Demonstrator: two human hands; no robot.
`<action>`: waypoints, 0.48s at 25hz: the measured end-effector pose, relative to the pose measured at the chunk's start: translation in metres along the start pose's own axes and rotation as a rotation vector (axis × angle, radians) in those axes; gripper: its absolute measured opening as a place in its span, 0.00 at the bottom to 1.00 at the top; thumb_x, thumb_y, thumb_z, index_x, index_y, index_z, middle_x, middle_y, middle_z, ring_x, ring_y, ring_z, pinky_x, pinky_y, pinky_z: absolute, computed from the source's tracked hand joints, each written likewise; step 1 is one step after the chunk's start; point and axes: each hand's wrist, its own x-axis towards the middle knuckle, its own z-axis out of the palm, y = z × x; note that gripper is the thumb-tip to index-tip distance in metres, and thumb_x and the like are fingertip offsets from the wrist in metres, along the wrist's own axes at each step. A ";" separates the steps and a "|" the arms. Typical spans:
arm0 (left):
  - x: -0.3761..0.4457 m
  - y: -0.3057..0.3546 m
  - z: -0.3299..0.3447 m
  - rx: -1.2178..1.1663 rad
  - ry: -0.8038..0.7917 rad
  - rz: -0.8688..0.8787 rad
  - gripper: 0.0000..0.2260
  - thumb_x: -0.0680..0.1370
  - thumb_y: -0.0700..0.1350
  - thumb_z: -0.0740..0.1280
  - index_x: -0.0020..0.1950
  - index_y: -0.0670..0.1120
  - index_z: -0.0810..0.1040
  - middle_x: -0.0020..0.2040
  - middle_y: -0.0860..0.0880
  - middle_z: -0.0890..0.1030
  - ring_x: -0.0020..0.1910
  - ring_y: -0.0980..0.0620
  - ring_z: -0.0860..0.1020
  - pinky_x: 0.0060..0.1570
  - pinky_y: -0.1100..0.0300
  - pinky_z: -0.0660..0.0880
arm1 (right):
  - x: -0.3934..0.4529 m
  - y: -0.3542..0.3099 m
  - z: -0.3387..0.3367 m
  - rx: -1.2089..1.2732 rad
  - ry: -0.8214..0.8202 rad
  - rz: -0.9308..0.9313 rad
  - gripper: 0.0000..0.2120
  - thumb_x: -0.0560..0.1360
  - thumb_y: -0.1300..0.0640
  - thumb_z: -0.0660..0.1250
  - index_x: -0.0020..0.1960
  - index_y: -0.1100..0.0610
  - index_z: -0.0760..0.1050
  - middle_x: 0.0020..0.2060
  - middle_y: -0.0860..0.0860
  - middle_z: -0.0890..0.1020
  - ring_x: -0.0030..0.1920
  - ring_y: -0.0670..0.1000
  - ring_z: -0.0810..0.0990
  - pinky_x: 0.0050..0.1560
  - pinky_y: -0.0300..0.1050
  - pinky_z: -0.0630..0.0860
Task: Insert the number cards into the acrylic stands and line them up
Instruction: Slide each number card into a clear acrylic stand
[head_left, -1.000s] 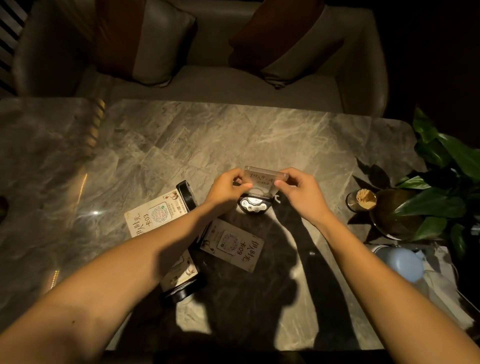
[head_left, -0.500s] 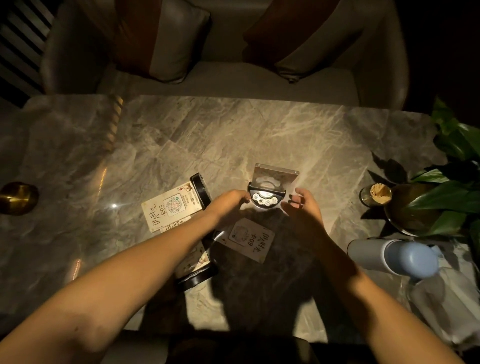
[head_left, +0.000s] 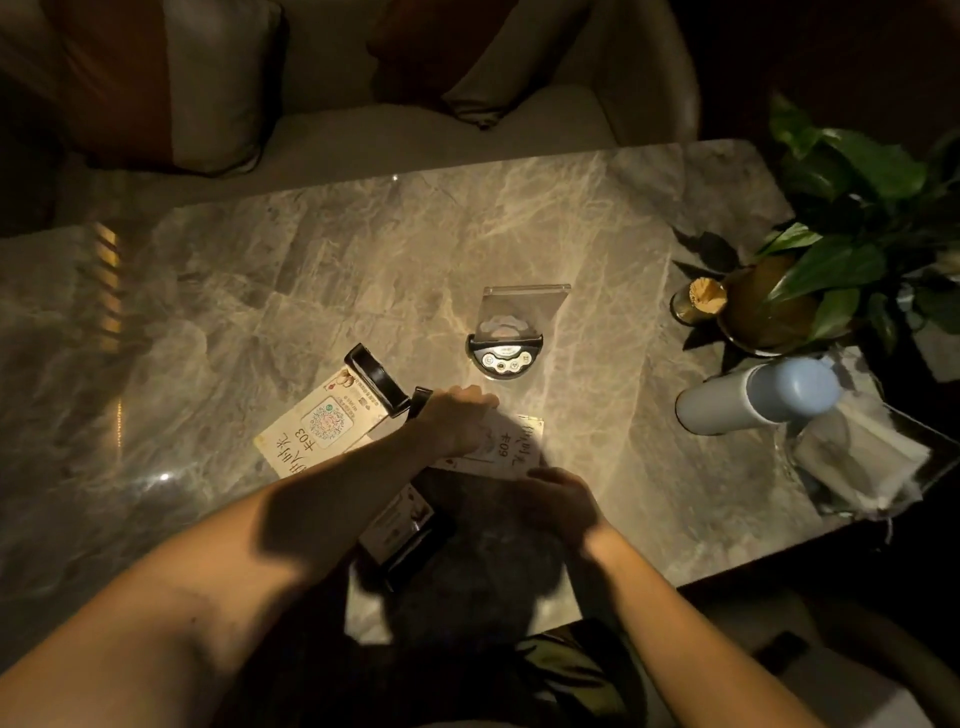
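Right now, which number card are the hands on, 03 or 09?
The 09 card: the left hand covers its left part and the right hand is at its near edge. The 03 card lies untouched further left.

We see both hands on the 09 card (head_left: 511, 447) just below the acrylic stand (head_left: 523, 306): left hand (head_left: 457, 418) over its left part, right hand (head_left: 558, 501) at its near edge.
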 end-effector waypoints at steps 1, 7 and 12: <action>0.000 -0.002 0.001 0.003 -0.001 0.000 0.18 0.72 0.49 0.70 0.62 0.57 0.77 0.58 0.50 0.80 0.57 0.45 0.78 0.57 0.49 0.76 | 0.003 0.008 0.005 0.032 0.011 0.022 0.05 0.79 0.60 0.69 0.53 0.53 0.81 0.57 0.60 0.84 0.57 0.60 0.84 0.61 0.59 0.80; 0.003 -0.010 0.009 0.090 -0.050 0.035 0.15 0.68 0.47 0.74 0.53 0.55 0.78 0.50 0.51 0.79 0.51 0.46 0.79 0.53 0.47 0.79 | 0.015 0.051 0.033 0.556 0.082 0.096 0.19 0.81 0.53 0.67 0.66 0.65 0.77 0.62 0.65 0.81 0.64 0.63 0.81 0.67 0.62 0.75; -0.038 0.022 -0.047 -0.327 -0.065 0.099 0.10 0.74 0.38 0.71 0.54 0.45 0.84 0.47 0.47 0.84 0.44 0.50 0.80 0.41 0.62 0.73 | -0.020 0.015 0.041 0.839 0.101 0.008 0.10 0.81 0.57 0.67 0.58 0.61 0.78 0.43 0.55 0.87 0.51 0.55 0.84 0.60 0.54 0.79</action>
